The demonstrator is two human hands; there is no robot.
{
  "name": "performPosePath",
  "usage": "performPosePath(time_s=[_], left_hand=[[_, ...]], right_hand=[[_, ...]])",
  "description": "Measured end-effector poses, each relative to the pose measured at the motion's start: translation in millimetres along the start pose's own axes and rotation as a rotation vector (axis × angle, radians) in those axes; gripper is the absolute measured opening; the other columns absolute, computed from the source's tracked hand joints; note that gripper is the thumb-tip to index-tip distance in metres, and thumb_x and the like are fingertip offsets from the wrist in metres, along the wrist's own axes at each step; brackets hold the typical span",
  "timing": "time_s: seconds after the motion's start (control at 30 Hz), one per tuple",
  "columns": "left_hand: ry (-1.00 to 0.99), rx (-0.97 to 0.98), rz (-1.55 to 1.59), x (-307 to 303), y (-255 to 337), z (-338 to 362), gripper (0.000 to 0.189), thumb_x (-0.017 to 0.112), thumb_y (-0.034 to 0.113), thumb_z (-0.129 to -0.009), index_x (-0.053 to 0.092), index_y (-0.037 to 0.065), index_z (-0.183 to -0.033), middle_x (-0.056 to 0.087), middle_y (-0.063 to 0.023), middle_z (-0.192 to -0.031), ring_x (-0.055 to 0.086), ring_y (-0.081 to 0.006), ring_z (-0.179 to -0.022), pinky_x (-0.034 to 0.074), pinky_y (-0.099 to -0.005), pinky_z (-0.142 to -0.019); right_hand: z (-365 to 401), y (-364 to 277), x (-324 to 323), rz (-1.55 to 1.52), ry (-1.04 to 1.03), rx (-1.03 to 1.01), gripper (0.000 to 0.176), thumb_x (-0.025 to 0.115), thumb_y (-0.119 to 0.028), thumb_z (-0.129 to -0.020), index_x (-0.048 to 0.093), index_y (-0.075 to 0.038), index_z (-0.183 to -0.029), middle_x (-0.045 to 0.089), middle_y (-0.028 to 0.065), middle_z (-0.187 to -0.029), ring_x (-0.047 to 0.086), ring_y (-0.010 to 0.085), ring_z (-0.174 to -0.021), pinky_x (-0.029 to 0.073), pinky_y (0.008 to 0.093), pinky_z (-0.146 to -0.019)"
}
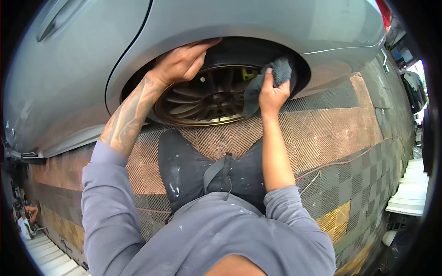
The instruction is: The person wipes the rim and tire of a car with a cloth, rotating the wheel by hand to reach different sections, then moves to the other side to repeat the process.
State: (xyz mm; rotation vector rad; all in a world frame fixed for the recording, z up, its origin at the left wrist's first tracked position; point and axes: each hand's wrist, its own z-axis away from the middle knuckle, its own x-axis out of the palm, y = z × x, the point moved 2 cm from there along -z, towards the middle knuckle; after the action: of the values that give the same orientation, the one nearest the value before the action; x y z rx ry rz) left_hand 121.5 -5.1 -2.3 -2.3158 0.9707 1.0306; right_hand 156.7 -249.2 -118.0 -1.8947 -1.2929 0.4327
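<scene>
In the head view, a silver-grey car (pixel 221 20) fills the top, with a bronze multi-spoke wheel (pixel 218 97) and its black tyre (pixel 230 51) under the arch. My left hand (pixel 183 60) reaches to the upper left of the wheel, fingers stretched out along the arch edge, holding nothing that I can see. On the wheel's right side, my right hand (pixel 273 94) grips a dark grey cloth (pixel 282 71) against the tyre. Part of the cloth hangs down over the rim's right edge. A yellow-green brake caliper (pixel 249 73) shows behind the spokes.
I kneel on patterned floor tiles (pixel 317 131) close to the car. A thin red hose (pixel 340 162) runs across the floor at the right. White slatted panels (pixel 407 188) stand at the far right. Another person (pixel 25 225) is at the far lower left.
</scene>
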Motion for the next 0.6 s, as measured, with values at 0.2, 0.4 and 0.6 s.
performPosePath(time_s=[0.2,0.4,0.6], left_hand=[[0.019,-0.219,0.009,17,-9,-3,0.039,0.046,0.02,-0.093,0.056,0.001,-0.126,0.067,-0.0208,-0.098,0.063,-0.0339,-0.096,0.046,-0.0357,-0.091],[-0.042,-0.305,0.209,14,-14,-10,0.03,0.052,0.019,-0.093,0.061,0.001,-0.116,0.067,-0.0183,-0.101,0.063,-0.0327,-0.093,0.048,-0.0359,-0.085],[-0.036,-0.308,0.288,21,-18,-8,0.027,0.052,0.017,-0.094,0.06,-0.002,-0.112,0.066,-0.0192,-0.101,0.062,-0.0325,-0.093,0.048,-0.0361,-0.084]], right_hand=[[45,-10,6,-0.132,-0.091,0.175,0.026,0.064,-0.006,-0.088,0.063,0.007,-0.11,0.069,0.0102,-0.1,0.065,0.0164,-0.094,0.048,0.029,-0.087],[31,-24,38,-0.068,-0.058,0.071,0.013,0.071,-0.007,-0.08,0.067,0.002,-0.088,0.07,0.0106,-0.082,0.067,0.019,-0.072,0.051,0.0301,-0.068],[54,-52,80,0.163,-0.029,-0.255,0.018,0.07,-0.006,-0.065,0.053,-0.003,-0.065,0.056,0.0127,-0.064,0.057,0.0339,-0.056,0.047,0.0417,-0.053]])
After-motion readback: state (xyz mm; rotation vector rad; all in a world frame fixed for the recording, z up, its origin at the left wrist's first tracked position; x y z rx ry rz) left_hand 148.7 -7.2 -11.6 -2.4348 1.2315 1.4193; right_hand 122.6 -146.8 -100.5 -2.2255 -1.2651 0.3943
